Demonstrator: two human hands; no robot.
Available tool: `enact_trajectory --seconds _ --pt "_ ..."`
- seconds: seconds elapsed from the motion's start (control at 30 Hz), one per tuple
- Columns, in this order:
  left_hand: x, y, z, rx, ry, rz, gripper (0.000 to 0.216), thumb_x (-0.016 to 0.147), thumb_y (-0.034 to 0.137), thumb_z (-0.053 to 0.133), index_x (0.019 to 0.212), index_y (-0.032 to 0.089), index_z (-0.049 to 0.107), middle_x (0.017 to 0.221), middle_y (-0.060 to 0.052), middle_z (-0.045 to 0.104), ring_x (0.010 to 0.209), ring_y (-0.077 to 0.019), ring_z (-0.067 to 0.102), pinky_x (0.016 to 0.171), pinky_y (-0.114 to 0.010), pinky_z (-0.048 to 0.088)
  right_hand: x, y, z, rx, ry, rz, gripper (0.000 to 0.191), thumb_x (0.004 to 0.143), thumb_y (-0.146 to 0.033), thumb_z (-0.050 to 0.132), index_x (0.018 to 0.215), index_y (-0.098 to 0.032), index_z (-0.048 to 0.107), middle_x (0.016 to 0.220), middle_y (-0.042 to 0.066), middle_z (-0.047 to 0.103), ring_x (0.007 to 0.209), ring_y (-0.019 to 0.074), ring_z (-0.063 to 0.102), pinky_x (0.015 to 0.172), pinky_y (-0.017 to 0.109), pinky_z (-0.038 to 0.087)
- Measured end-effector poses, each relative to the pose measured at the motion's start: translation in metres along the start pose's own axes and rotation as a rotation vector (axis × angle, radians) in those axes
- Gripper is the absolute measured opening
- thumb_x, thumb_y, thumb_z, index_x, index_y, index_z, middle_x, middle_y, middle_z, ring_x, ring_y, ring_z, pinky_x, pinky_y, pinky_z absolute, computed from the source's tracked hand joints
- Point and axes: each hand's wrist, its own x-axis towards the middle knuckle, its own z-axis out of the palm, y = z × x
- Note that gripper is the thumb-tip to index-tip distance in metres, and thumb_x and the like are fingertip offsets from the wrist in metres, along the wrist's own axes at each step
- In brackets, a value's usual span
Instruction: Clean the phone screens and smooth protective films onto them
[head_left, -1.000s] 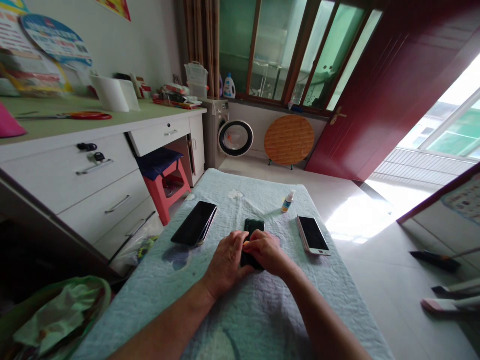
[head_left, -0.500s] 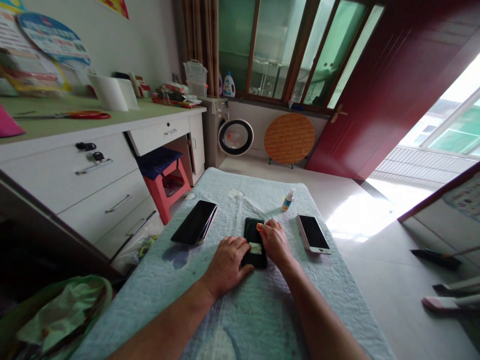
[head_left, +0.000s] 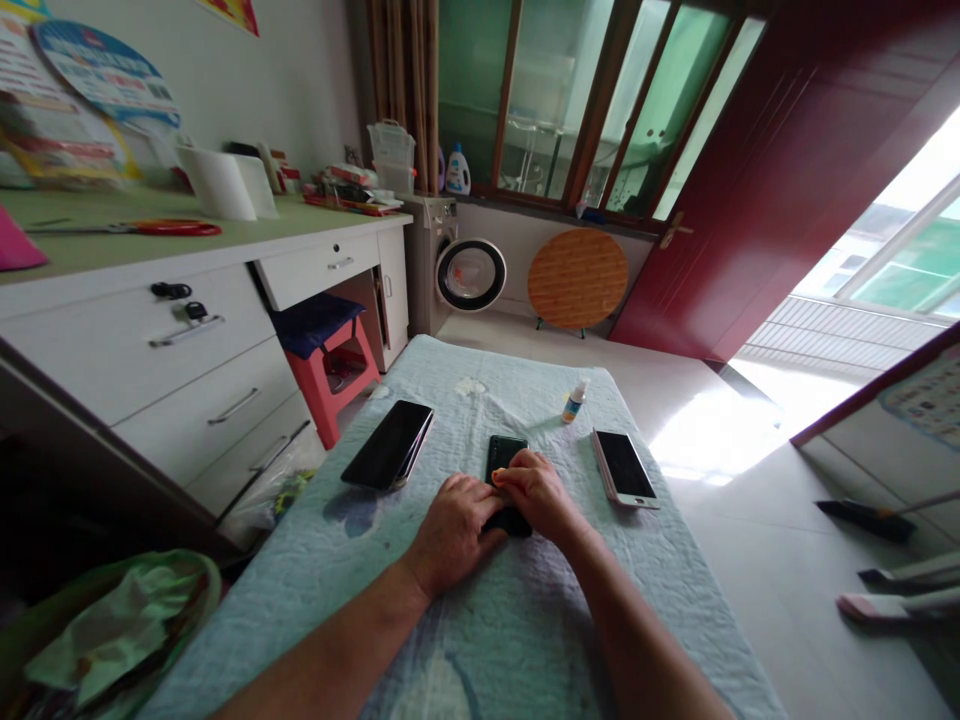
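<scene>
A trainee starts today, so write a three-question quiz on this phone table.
1. True or false: the left hand and right hand both touch the dark rectangular phone mid-cloth.
2. What lies just right of the right hand? A white-framed rectangular phone; B red scissors; C green bag.
3. Name the upright thing on the pale blue quilted cloth beyond the phones.
Key: 1 true; 2 A; 3 the small white plastic bottle.

dark phone (head_left: 505, 452) mostly hidden under hands, forearms cut off at btm edge
</scene>
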Motion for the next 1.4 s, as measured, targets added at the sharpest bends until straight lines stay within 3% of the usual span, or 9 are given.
enact_trajectory --seconds 0.23,0.47,0.63,1.0,1.2,1.4 --pt "0.001 0.005 -0.004 0.034 -0.011 -0.017 0.017 0.082 0.032 0.066 0.096 0.023 0.066 0.095 -0.004 0.066 0.097 -0.0253 0.056 0.094 -0.042 0.038 0.017 0.001 0.007 -0.14 0.067 0.125 0.024 0.094 -0.026 0.051 0.1 -0.026 0.074 0.095 0.005 0.06 0.092 0.0183 0.051 0.084 0.029 0.036" --pt "0.001 0.002 -0.002 0.024 -0.01 -0.018 0.024 0.082 0.034 0.069 0.103 0.024 0.066 0.099 -0.003 0.067 0.097 -0.0252 0.057 0.092 -0.041 0.04 0.05 0.006 0.005 -0.288 -0.051 0.141 0.031 0.094 -0.023 0.045 0.112 -0.033 0.068 0.108 0.007 0.055 0.098 0.0219 0.045 0.083 0.032 0.034" --pt "0.0 0.0 -0.001 0.014 -0.017 -0.027 0.032 0.084 0.042 0.066 0.111 0.024 0.065 0.102 -0.004 0.067 0.097 -0.026 0.057 0.089 -0.041 0.041 0.065 0.002 0.003 -0.337 -0.131 0.088 0.031 0.091 -0.018 0.046 0.106 -0.031 0.07 0.111 0.008 0.052 0.1 0.023 0.042 0.085 0.034 0.032" --pt "0.0 0.002 0.0 0.067 -0.024 -0.04 0.03 0.085 0.041 0.064 0.108 0.023 0.065 0.104 -0.006 0.068 0.097 -0.0279 0.057 0.087 -0.044 0.039 0.035 -0.011 -0.003 -0.191 -0.251 -0.129 0.013 0.085 -0.022 0.061 0.091 -0.027 0.072 0.104 0.003 0.052 0.097 0.0188 0.04 0.081 0.03 0.033" --pt "-0.001 0.004 -0.001 0.065 -0.047 -0.053 0.026 0.088 0.039 0.06 0.108 0.023 0.065 0.109 -0.007 0.066 0.096 -0.027 0.058 0.084 -0.043 0.04 0.019 -0.021 -0.01 -0.129 -0.287 -0.107 0.013 0.087 -0.024 0.06 0.091 -0.028 0.072 0.103 0.001 0.055 0.095 0.0173 0.043 0.078 0.029 0.033" --pt "0.0 0.005 0.0 0.066 -0.055 -0.066 0.027 0.085 0.037 0.065 0.108 0.023 0.065 0.102 -0.006 0.067 0.094 -0.027 0.058 0.082 -0.041 0.041 0.034 -0.006 0.001 -0.152 -0.201 -0.1 0.016 0.087 -0.02 0.06 0.093 -0.028 0.073 0.104 0.003 0.053 0.099 0.0184 0.042 0.086 0.029 0.034"
